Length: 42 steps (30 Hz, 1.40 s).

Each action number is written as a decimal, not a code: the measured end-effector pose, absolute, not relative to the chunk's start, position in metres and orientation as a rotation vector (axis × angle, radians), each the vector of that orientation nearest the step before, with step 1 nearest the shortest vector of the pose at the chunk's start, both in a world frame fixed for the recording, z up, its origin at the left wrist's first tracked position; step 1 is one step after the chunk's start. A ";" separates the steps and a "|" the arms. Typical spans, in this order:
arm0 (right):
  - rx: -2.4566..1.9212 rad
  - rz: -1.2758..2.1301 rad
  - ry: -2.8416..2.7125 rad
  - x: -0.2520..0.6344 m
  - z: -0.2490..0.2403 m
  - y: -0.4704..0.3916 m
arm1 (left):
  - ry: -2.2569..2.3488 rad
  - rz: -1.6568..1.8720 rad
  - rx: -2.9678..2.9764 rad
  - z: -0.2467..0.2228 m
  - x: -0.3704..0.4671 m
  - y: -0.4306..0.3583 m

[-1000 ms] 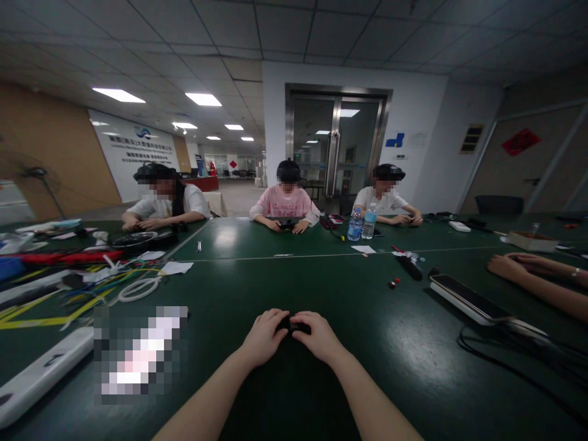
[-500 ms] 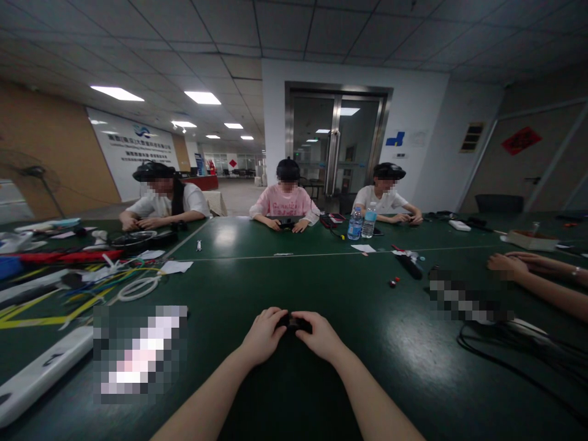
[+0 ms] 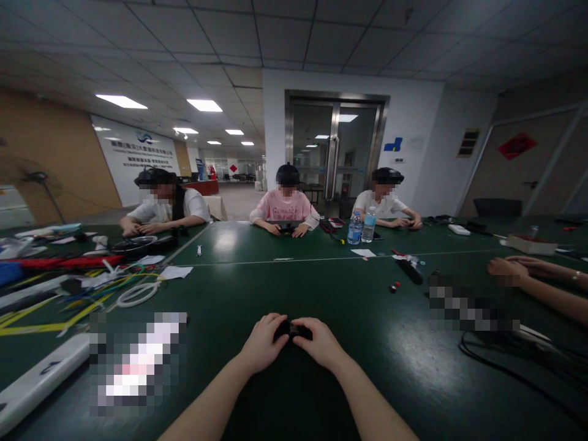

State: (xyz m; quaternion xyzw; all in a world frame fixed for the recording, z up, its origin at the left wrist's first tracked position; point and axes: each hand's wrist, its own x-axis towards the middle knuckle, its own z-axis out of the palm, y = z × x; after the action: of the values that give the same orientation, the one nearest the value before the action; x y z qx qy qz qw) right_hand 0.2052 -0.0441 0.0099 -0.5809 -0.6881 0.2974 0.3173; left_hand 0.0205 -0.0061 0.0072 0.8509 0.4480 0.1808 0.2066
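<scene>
A small black object (image 3: 292,331) sits between my two hands, just above or on the green table (image 3: 321,288). My left hand (image 3: 264,343) is closed on its left end, thumb and fingers pinching it. On the right end, my right hand (image 3: 318,340) holds it the same way. What the object is cannot be made out, as the fingers cover much of it.
At left lie a white power strip (image 3: 50,373), a blurred bright item (image 3: 142,361), a white cable coil (image 3: 138,294) and wires. Water bottles (image 3: 361,228) stand ahead. Black cables (image 3: 505,373) and another person's hands (image 3: 509,267) are at right. Three people sit opposite.
The whole view has shifted slightly, with the scene sitting a little lower. Both my hands keep hold of the black object, and my fingers have moved slightly, showing more of it.
</scene>
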 end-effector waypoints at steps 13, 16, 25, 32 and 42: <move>-1.524 0.753 -1.845 0.203 0.016 -0.046 | 1.177 0.507 2.342 0.012 0.017 -0.004; -1.525 0.762 -1.842 0.202 0.018 -0.048 | 1.153 0.517 2.346 0.008 0.015 -0.001; -1.503 0.701 -1.853 0.201 0.017 -0.048 | 1.183 0.513 2.381 0.006 0.017 -0.002; -1.536 0.734 -1.834 0.201 0.017 -0.048 | 1.183 0.479 2.351 0.009 0.016 -0.005; -1.541 0.751 -1.837 0.201 0.019 -0.050 | 1.170 0.510 2.332 0.009 0.016 -0.005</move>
State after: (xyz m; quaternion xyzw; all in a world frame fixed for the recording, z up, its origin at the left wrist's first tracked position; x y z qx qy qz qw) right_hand 0.2007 -0.0502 0.0193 -0.5831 -0.6954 0.2842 0.3093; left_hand 0.0159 -0.0052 0.0088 0.8517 0.4273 0.1864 0.2391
